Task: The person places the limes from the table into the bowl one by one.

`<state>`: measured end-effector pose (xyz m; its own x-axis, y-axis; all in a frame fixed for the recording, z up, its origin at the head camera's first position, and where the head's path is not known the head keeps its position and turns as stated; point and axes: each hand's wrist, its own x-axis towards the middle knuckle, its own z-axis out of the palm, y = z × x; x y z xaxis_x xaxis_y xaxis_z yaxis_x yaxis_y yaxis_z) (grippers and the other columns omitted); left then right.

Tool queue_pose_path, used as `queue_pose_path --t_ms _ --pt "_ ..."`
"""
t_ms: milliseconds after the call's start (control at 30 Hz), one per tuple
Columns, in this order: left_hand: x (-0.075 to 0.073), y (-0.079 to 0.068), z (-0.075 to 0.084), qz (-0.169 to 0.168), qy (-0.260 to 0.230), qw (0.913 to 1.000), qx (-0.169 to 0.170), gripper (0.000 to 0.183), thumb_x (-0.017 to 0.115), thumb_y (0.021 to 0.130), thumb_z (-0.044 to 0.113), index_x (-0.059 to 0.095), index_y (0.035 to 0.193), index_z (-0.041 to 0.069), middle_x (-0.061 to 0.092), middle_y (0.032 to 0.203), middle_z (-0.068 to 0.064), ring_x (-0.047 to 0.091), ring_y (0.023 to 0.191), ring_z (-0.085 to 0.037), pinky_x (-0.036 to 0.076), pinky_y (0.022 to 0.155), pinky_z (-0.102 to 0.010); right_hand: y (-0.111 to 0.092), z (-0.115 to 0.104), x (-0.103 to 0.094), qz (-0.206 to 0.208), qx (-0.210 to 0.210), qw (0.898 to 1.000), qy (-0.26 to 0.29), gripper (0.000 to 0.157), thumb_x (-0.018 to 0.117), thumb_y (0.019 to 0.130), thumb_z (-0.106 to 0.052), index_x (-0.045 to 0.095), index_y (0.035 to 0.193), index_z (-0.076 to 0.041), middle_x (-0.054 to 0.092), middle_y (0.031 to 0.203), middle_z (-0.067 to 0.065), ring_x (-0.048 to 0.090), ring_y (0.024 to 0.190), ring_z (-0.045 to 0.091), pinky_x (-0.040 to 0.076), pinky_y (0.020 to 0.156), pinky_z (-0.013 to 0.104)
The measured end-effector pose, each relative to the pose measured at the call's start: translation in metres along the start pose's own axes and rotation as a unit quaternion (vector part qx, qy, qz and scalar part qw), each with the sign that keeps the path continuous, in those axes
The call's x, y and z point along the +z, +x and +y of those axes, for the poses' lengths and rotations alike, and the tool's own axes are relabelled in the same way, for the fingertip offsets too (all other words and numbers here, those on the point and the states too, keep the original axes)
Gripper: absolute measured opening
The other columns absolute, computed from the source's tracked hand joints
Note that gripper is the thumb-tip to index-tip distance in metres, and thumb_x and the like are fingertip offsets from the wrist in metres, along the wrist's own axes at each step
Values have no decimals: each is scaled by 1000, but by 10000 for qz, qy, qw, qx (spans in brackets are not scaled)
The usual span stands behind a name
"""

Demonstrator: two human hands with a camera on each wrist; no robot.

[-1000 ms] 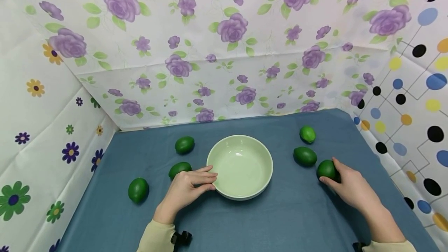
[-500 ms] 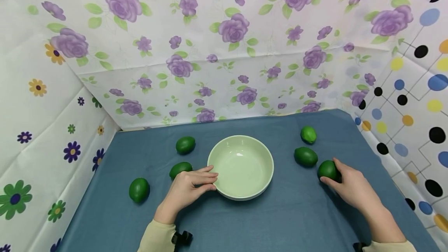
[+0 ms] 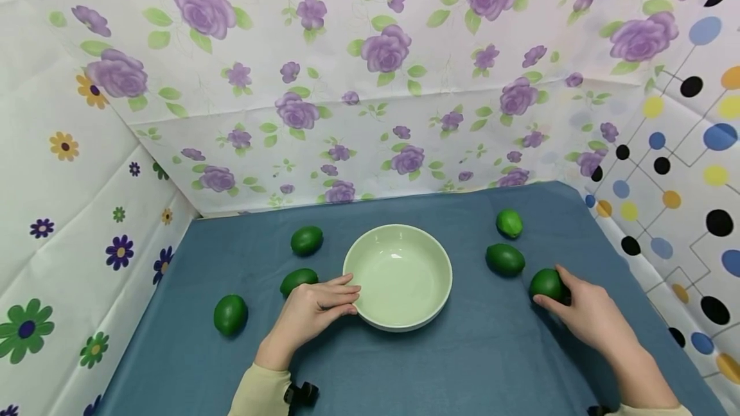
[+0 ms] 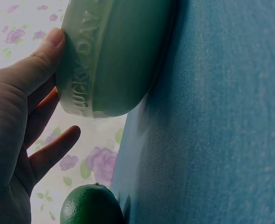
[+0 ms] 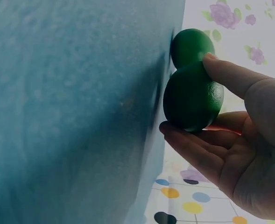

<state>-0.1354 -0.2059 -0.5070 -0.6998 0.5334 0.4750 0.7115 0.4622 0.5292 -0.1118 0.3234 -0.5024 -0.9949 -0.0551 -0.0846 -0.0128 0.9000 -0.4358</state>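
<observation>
My left hand (image 3: 312, 310) rests its fairly straight fingers on the left rim of a pale green bowl (image 3: 399, 275), thumb tip at the rim too. In the left wrist view raised lettering shows on the wall of the bowl (image 4: 104, 60). My right hand (image 3: 590, 313) grips a dark green lime (image 3: 546, 284) between thumb and fingers; in the right wrist view that lime (image 5: 193, 100) is close to the cloth, and I cannot tell whether it touches. Another lime (image 3: 505, 260) lies just beyond it, with a brighter lime (image 3: 509, 223) behind.
Left of the bowl lie more limes: one at the back (image 3: 306, 241), one partly behind my left hand (image 3: 297, 280), and one farther left (image 3: 230, 314). A blue cloth (image 3: 428, 371) covers the table. Patterned sheets (image 3: 370, 114) enclose the back and both sides.
My right hand and the lime it grips have shifted slightly right and toward me. The left hand and the bowl have stayed in place.
</observation>
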Motion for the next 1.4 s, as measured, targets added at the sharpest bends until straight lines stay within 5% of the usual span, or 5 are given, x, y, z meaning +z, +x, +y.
queue_pose_path --t_ms 333,600,900,1400 --pt "0 -5 -2 23 78 9999 -69 33 91 85 27 86 116 14 77 123 9 68 127 -13 62 93 -30 -7 -12 -11 331 -162 9993 -1 97 79 97 -53 43 154 18 71 106 29 70 86 37 56 66 51" --pt "0 -6 -3 -5 95 9999 -72 33 91 85 26 86 116 15 77 123 9 67 128 -14 60 95 -28 -12 -30 -17 515 -341 9981 47 101 82 92 -59 48 153 14 66 125 40 73 99 49 61 73 59" --pt "-1 -6 -4 -101 229 9997 -82 35 89 86 30 85 119 17 76 126 12 66 130 -12 61 94 -30 -18 -59 -22 876 -528 9943 286 100 81 89 -66 54 154 6 70 125 34 76 97 41 63 75 57" --pt "-1 -3 -3 -40 97 9999 -17 35 90 86 27 85 119 16 76 127 11 66 130 -11 60 97 -28 -15 -86 -21 882 -837 9909 571 95 84 87 -63 59 152 2 72 126 29 78 98 35 65 79 53"
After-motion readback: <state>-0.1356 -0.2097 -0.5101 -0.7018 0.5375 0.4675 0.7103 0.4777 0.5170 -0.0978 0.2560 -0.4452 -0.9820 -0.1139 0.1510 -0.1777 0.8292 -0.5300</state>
